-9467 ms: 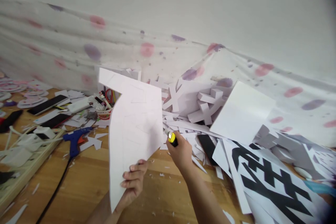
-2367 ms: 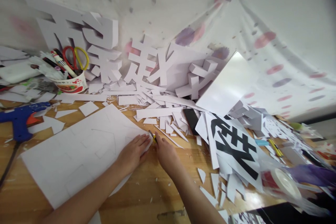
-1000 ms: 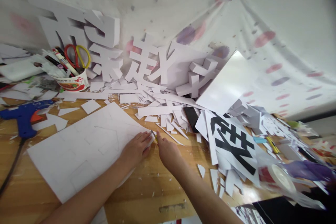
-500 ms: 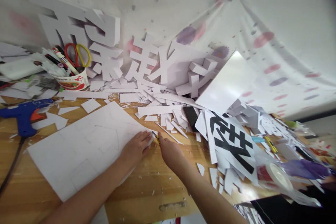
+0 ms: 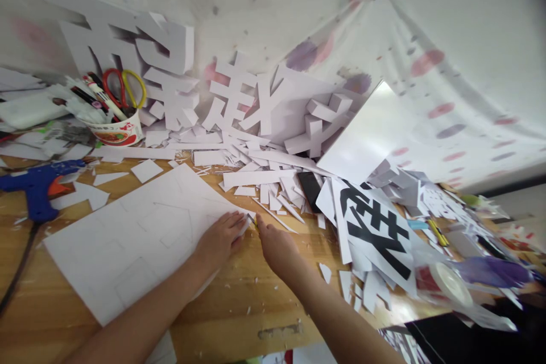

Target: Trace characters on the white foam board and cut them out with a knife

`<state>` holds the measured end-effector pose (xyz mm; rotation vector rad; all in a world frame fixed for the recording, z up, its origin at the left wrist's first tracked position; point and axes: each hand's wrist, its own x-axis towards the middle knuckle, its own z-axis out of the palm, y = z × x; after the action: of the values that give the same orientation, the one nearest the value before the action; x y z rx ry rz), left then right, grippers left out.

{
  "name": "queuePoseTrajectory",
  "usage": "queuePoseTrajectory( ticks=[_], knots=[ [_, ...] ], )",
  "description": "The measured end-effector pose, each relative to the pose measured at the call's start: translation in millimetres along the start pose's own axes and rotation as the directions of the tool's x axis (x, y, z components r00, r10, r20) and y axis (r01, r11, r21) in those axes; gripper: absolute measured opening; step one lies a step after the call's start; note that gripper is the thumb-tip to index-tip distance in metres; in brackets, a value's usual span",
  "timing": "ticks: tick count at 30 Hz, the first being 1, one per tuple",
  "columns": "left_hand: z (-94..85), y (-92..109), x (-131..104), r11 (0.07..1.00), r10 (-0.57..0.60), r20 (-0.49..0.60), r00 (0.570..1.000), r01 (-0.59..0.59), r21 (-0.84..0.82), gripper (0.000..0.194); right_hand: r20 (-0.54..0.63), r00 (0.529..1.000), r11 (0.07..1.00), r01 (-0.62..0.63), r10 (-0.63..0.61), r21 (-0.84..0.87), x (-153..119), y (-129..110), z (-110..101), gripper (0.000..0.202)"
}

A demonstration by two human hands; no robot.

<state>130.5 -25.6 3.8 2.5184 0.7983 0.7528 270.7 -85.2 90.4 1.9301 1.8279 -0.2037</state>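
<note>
A large white sheet (image 5: 140,233) with faint pencil outlines lies on the wooden table, tilted to the left. My left hand (image 5: 219,239) lies flat on its right part, fingers stretched toward the corner. Close beside it, my right hand (image 5: 275,244) is closed round a small yellow utility knife (image 5: 255,220). The knife's blade touches the sheet's right corner, just past my left fingertips. Most of the knife's handle is hidden inside my right fingers.
A blue glue gun (image 5: 38,185) rests at the left. Behind it stands a paper tub (image 5: 117,132) with scissors and pens. White cut-out characters (image 5: 243,96) lean at the back among scraps. Right are a printed black character sheet (image 5: 377,227), a tape roll (image 5: 452,284) and another yellow cutter (image 5: 438,233).
Almost nothing differs. Both hands, the knife and the sheet keep their places; the view has shifted very slightly.
</note>
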Motion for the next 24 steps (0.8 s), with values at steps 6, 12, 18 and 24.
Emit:
queuePoseTrajectory(
  ticks=[6, 12, 18, 24],
  knots=[
    [1.3, -1, -1, 1.0, -0.007, 0.022, 1.0, 0.007, 0.025, 0.038, -0.022, 0.999, 0.998, 0.045, -0.046, -0.038, -1, 8, 5, 0.058],
    [-0.1, 0, 0, 1.0, -0.013, 0.021, 1.0, 0.012, 0.019, 0.037, -0.049, 0.995, 0.996, 0.084, -0.085, -0.033, -3, 15, 4, 0.053],
    [0.3, 0, 0, 1.0, -0.007, 0.008, 1.0, 0.007, 0.027, 0.036, -0.013, 0.997, 0.997, 0.072, -0.073, -0.034, -7, 16, 3, 0.057],
    [-1.2, 1, 0, 1.0, -0.017, 0.017, 1.0, 0.017, 0.006, 0.033, -0.017, 0.997, 0.997, 0.068, -0.069, -0.038, -9, 15, 13, 0.056]
  ],
)
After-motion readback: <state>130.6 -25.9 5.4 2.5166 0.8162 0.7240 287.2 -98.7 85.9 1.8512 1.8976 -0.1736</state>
